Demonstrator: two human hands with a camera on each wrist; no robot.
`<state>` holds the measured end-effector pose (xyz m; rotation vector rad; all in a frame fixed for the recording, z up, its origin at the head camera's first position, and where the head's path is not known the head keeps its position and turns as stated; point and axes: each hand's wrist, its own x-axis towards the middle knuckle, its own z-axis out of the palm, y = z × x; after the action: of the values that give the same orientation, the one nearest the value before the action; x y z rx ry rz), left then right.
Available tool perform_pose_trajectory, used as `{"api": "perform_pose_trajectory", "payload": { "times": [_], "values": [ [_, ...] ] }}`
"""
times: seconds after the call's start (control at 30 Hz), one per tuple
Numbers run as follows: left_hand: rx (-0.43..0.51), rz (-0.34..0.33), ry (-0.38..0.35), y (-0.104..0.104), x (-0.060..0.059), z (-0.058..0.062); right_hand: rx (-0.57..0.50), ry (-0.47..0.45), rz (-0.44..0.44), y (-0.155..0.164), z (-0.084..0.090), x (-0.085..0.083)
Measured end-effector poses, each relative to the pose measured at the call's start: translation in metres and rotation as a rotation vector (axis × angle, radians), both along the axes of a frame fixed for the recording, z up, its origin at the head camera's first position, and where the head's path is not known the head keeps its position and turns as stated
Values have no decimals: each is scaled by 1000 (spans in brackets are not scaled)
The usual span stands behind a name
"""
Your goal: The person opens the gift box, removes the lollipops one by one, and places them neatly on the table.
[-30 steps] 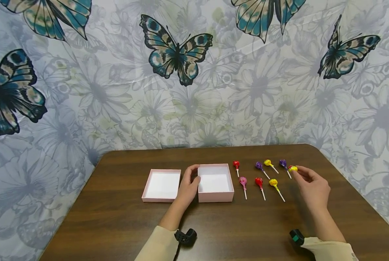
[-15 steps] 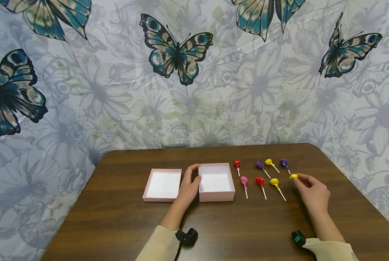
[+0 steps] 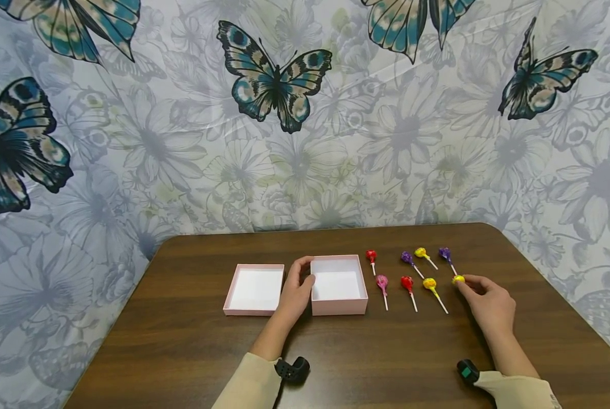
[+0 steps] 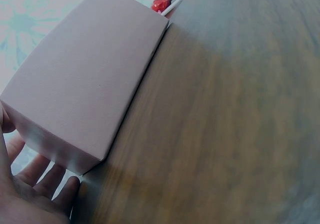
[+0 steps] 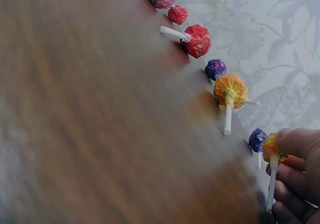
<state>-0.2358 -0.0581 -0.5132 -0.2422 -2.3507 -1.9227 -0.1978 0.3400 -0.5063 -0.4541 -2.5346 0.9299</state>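
Observation:
My left hand (image 3: pixel 295 292) rests against the left wall of a pink box (image 3: pixel 339 307) with a white inside. In the left wrist view its spread fingers (image 4: pixel 50 179) touch the box's short side. Over at the right, my right hand (image 3: pixel 490 304) pinches a yellow lollipop (image 3: pixel 458 279) by its wrapped head, between thumb and fingers. The right wrist view shows that lollipop's white stick (image 5: pixel 272 184) pointing down. Just beyond it lies a purple lollipop (image 3: pixel 445 254). Nearest on the left is another yellow lollipop (image 3: pixel 430 285).
Between box and right hand lie a red lollipop (image 3: pixel 407 283), a pink lollipop (image 3: pixel 382 282), a second red lollipop (image 3: pixel 370 257), a second purple lollipop (image 3: pixel 406 258) and a far yellow lollipop (image 3: pixel 420 253). A shallow pink lid (image 3: pixel 254 289) sits left of the box on the brown table (image 3: pixel 182 352).
My right hand has brought the yellow lollipop slightly nearer, down in front of the far-right purple one. The left hand stays at the box.

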Motion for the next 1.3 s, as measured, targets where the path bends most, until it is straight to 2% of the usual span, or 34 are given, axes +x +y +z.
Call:
{"api": "perform_pose_trajectory", "payload": {
  "times": [0.2,0.6,0.87,1.3],
  "values": [
    [-3,2,-4,0,1,2,42,-16,28,2,-1,0],
    [-13,6,4,1,1,2,61,-69,35,2,0,0],
    [-6,4,9,1,2,2,118,-20,25,2,-3,2],
    [2,1,-4,2,1,4,121,-3,31,2,-4,0]
  ]
}}
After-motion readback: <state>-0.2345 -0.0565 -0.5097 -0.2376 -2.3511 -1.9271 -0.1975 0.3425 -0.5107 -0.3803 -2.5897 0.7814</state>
